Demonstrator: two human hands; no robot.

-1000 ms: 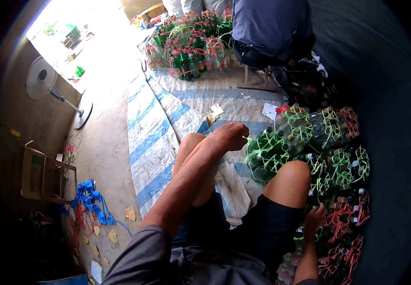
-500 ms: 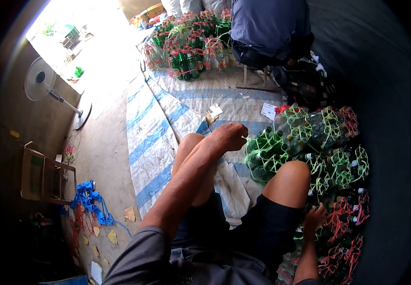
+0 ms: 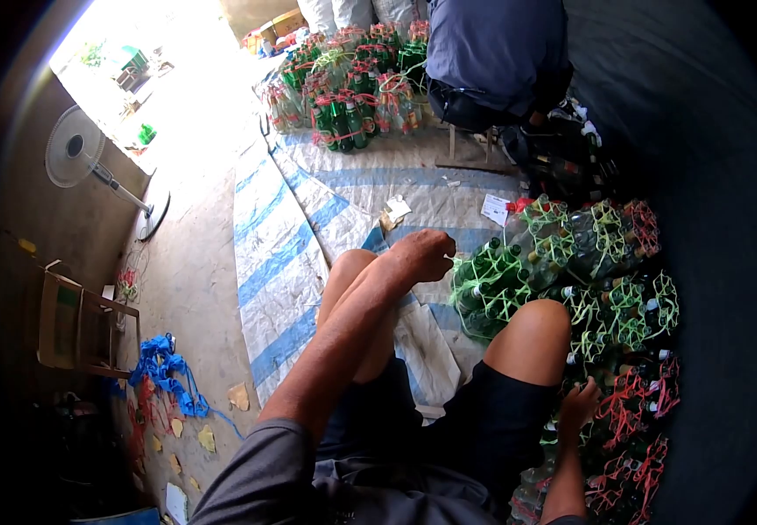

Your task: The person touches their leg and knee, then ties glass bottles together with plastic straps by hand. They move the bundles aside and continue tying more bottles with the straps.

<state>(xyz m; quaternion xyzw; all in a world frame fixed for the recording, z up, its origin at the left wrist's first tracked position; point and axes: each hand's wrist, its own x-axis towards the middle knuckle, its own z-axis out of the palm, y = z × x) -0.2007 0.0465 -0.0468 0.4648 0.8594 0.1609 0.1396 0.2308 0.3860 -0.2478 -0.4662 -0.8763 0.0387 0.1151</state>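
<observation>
Green bottles (image 3: 484, 269), bound in twine (image 3: 502, 304): at the sheet's (image 3: 266, 282) right edge. Probably glass: heavy, stiff, slippery, fragile; best held round the bodies, twine being soft. Left hand (image 3: 425, 255): fingers curled just beside them; hold, if any, cannot be told. Right hand (image 3: 580, 404): fingers bent near red twine (image 3: 625, 398); grip unclear.

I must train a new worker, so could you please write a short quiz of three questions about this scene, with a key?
1. Choose: what colour are the bottle ties just to the right of the right hand? A) blue B) red C) black
2. True or false: the fan stands off the striped sheet.
3. Fill in: in this view, the forearm of the left hand passes across the ____ leg.

Key: 1. B; 2. True; 3. left.
</observation>
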